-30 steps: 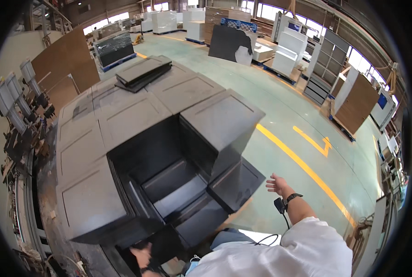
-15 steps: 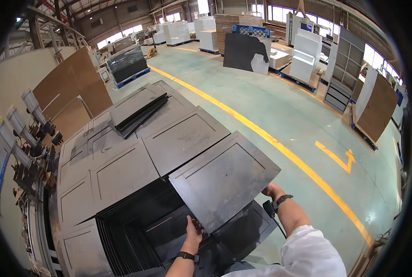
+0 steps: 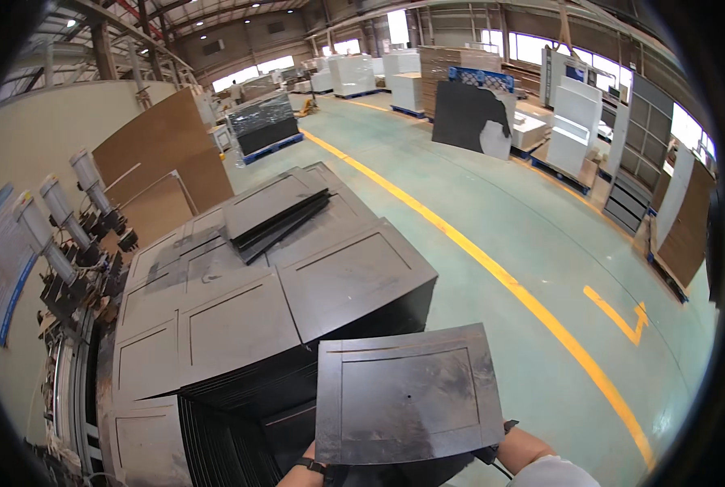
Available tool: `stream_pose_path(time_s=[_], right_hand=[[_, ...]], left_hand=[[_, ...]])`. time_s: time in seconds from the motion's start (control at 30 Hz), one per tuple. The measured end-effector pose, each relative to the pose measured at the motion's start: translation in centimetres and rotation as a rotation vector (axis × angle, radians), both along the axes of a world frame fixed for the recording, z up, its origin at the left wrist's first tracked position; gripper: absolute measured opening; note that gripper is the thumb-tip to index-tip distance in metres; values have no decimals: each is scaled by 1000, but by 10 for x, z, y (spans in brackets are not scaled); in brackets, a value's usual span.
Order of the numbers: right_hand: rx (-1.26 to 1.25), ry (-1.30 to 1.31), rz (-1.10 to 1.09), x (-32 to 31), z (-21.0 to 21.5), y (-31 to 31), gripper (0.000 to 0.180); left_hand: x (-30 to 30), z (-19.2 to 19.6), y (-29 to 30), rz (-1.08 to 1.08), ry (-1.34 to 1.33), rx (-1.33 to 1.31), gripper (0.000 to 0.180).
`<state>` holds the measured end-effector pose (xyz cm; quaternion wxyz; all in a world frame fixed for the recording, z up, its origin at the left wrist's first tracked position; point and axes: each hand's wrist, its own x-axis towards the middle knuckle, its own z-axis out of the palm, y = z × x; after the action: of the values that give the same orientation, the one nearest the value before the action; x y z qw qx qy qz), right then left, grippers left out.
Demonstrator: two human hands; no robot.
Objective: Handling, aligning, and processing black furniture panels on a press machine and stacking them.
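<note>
A dark grey rectangular panel [image 3: 408,385] with a cut outline and a small hole near its middle is held up in front of me, tilted, its face smudged. My left hand [image 3: 309,452] grips its lower left edge and my right hand [image 3: 504,443] its lower right; the fingers of both are mostly hidden behind it. Beyond the panel lie stacks of similar grey panels [image 3: 236,325]. A gap between stacks shows a row of dark panel edges [image 3: 228,438] just left of my left hand.
Several loose panels [image 3: 277,203] lie askew on the far stacks. Machinery with upright cylinders [image 3: 54,215] lines the left side, beside a brown board [image 3: 163,154]. A yellow line [image 3: 476,252] crosses the green floor at right. Wrapped pallets [image 3: 261,126] and white cabinets [image 3: 573,134] stand farther back.
Both hands have brought the panel off the neighbouring stack and nearer to me, turning it more squarely. My hands are now largely covered by it. The view has shifted slightly.
</note>
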<state>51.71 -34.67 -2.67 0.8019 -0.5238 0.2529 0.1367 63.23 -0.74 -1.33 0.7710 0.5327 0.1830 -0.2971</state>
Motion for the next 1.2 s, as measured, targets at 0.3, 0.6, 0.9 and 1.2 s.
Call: stream_pose_path(time_s=[0.3,0.6,0.9,1.2], right_hand=[[44,117,-74,-75,6,4,60],[-44,289,-101,-173,41,15,61],[62,484,109,-257,20,152,63],[246,598,249,-270,-28,293,64]], left_hand=[[-25,-9,17,19,14,-38,67],[-140,0,46,147,54,-33,68],[-297,-18,175,320,194,30,68],[-401,-23,320,620,241,62,59]])
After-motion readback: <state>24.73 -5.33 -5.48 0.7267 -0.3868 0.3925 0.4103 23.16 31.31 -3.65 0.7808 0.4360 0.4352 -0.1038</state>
